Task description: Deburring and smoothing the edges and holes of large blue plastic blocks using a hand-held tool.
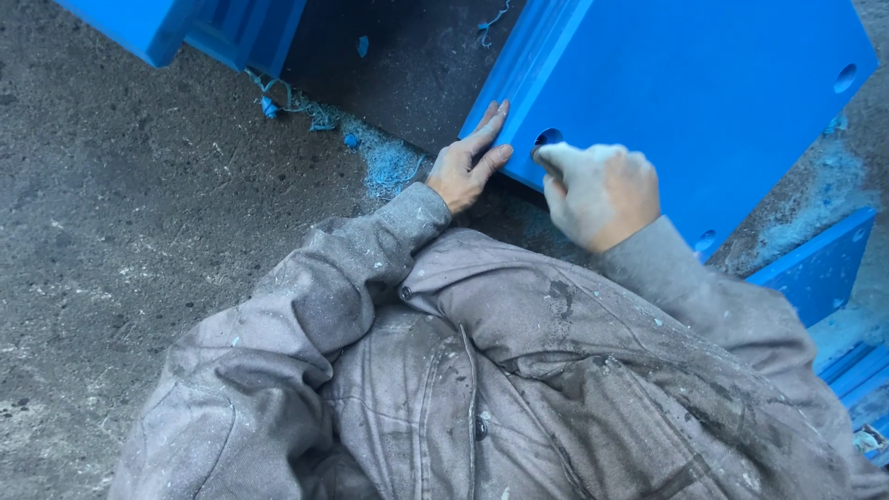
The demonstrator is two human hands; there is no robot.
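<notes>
Big blue panel (685,102) stands on the concrete floor (139,213), tilted, lower corner nearest the person. Left hand (470,162) flat and open, fingers (491,125) stretched along the panel's left edge near that corner, palm against it, gripping nothing. Right hand (602,190) curled into a loose fist on the panel face just beside a round hole (548,137); something thin seems pinched at the thumb, too small to tell what. More holes on the panel: one near its far right corner (845,77), one by the lower edge (706,241). Blue shavings (389,162) piled on the floor just left of the left hand. Other blue parts: one at the upper left (185,28), one at the right behind the panel (815,268). Grey, dusty work jacket (482,370) fills the lower view.
</notes>
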